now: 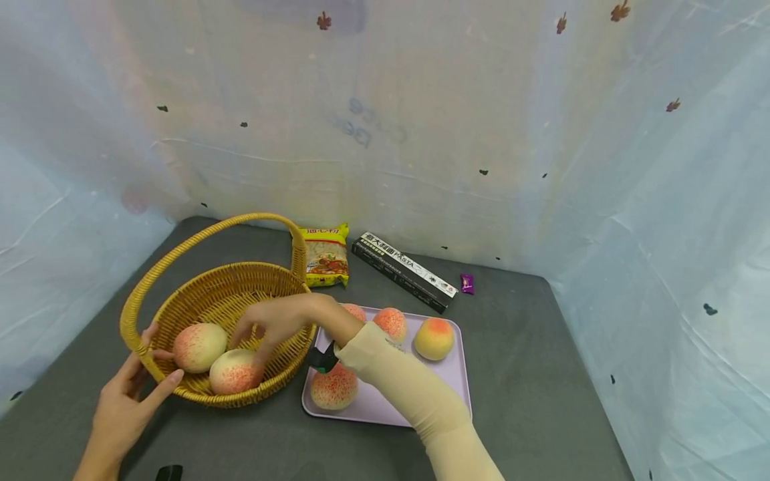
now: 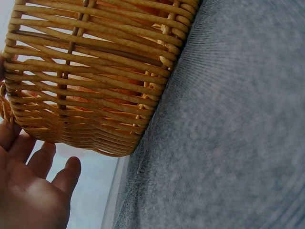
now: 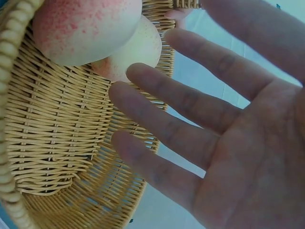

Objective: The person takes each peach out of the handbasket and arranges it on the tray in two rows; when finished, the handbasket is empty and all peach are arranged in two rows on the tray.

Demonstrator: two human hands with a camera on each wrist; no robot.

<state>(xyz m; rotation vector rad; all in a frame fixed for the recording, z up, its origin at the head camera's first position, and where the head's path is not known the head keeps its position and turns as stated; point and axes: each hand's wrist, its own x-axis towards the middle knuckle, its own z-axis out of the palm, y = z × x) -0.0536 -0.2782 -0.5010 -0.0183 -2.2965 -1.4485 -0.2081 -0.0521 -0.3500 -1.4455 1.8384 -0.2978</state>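
Note:
My left hand (image 1: 123,404) grips the left side of a yellow wicker basket (image 1: 207,290), fingers over the rim and thumb at its front. In the left wrist view, the fingers touch the woven wall (image 2: 95,88). Two pink-speckled peaches lie side by side in the basket: a left peach (image 1: 200,347) and a front peach (image 1: 233,373). Reaching in over them from the right is my right hand (image 1: 277,324). Its fingers (image 3: 181,102) are spread and nearly straight in the right wrist view, holding nothing, with the peaches just beyond the fingertips.
A lilac tray (image 1: 391,415) right of the basket holds several peaches, partly hidden by my right sleeve (image 1: 415,384). Behind are a yellow noodle packet (image 1: 327,257), a black pasta box (image 1: 403,270) and a small purple packet (image 1: 467,284). Plastic sheeting (image 1: 421,133) surrounds the dark table (image 1: 517,374).

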